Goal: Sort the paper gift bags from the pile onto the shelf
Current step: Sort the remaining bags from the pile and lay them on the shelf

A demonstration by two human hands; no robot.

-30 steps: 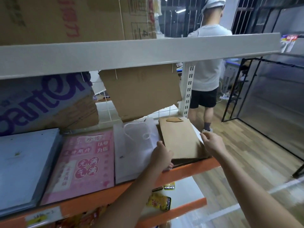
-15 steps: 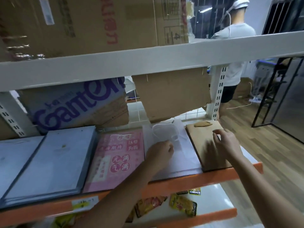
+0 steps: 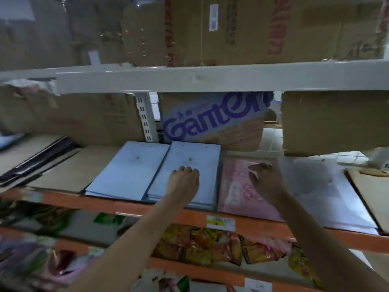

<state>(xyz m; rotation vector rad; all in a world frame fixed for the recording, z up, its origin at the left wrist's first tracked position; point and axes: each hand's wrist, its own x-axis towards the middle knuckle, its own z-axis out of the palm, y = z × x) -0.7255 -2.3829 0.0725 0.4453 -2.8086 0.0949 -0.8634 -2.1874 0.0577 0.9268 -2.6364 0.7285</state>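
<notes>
Flat paper gift bags lie in stacks along the orange-edged shelf (image 3: 147,209). My left hand (image 3: 183,181) rests palm down on the right one of two light blue stacks (image 3: 191,159), with a second blue stack (image 3: 128,171) to its left. My right hand (image 3: 266,180) hovers over the pink printed bags (image 3: 235,192), fingers apart and curled, holding nothing. A white translucent bag stack (image 3: 320,186) lies to the right, then brown kraft bags (image 3: 372,186) at the far right. Brown bags (image 3: 69,169) and black bags (image 3: 40,161) lie to the left.
A white shelf beam (image 3: 189,79) crosses overhead with cardboard boxes (image 3: 231,28) on it. A blue "Ganten" carton (image 3: 212,121) and plain cartons (image 3: 334,121) stand behind the bags. Snack packets (image 3: 219,245) fill the shelf below.
The view has swung left along the shelf. My left hand moved from the white bags to the blue stack, and my right hand from the kraft bags to above the pink ones.
</notes>
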